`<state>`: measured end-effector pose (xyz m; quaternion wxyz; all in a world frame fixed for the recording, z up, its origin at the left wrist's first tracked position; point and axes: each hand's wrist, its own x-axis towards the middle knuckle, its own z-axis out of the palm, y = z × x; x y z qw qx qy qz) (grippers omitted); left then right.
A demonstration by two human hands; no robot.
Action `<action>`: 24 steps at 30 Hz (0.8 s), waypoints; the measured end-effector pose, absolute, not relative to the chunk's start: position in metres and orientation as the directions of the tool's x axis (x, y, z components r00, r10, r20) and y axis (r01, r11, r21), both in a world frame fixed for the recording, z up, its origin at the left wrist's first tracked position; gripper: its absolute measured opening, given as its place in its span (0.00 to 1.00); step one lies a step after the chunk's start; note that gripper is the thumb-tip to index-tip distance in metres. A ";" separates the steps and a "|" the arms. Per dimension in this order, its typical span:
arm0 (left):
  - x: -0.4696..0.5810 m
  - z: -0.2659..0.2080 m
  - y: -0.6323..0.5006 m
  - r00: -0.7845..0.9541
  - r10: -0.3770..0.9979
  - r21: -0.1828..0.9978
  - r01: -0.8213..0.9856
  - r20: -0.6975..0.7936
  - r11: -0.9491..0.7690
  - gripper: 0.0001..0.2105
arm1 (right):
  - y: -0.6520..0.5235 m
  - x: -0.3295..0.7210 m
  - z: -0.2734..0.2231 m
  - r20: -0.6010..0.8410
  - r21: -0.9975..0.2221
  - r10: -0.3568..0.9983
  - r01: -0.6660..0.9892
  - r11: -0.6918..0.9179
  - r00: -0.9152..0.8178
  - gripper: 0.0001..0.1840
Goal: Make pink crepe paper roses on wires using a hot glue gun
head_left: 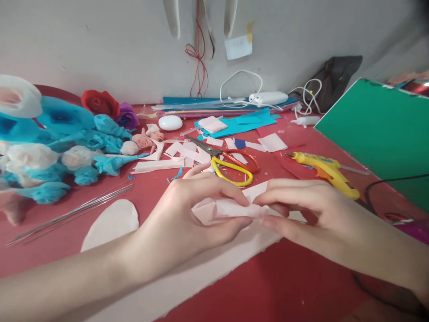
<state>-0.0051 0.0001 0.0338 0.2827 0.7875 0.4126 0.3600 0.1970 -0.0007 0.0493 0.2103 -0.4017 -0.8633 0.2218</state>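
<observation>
A pale pink crepe paper roll [231, 209] sits between my two hands, its wider, ruffled end toward the left. My left hand [197, 205] has thumb and fingers closed around the roll's left part. At its narrower right end, my right hand [298, 205] pinches the paper with thumb and fingertips. A long pale pink paper strip [201, 273] runs from beneath the roll toward the lower left; whether the two are joined is hidden by the hands. Scissors [234, 167] with one red and one yellow handle lie just beyond my fingers.
Paper scraps [187, 154] are scattered behind the hands. On the left are blue and white paper flowers [80, 156] and thin metal wires [73, 214]. A yellow glue gun [326, 170] lies at right, near a green board [375, 129]. A white power strip [268, 97] rests by the wall.
</observation>
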 end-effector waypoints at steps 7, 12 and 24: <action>-0.005 0.033 0.001 0.425 0.862 0.771 0.439 0.275 -0.462 0.03 | 0.002 0.198 0.051 -0.061 -0.695 0.780 0.587 0.414 -0.623 0.09; -0.007 0.037 0.006 0.429 0.886 0.797 0.465 0.179 -0.386 0.03 | 0.004 0.199 0.052 -0.185 -0.686 0.760 0.636 0.354 -0.623 0.13; -0.022 0.043 0.020 0.465 0.866 0.823 0.409 0.186 -0.396 0.05 | 0.010 0.207 0.060 -0.137 -0.684 0.756 0.613 0.396 -0.640 0.11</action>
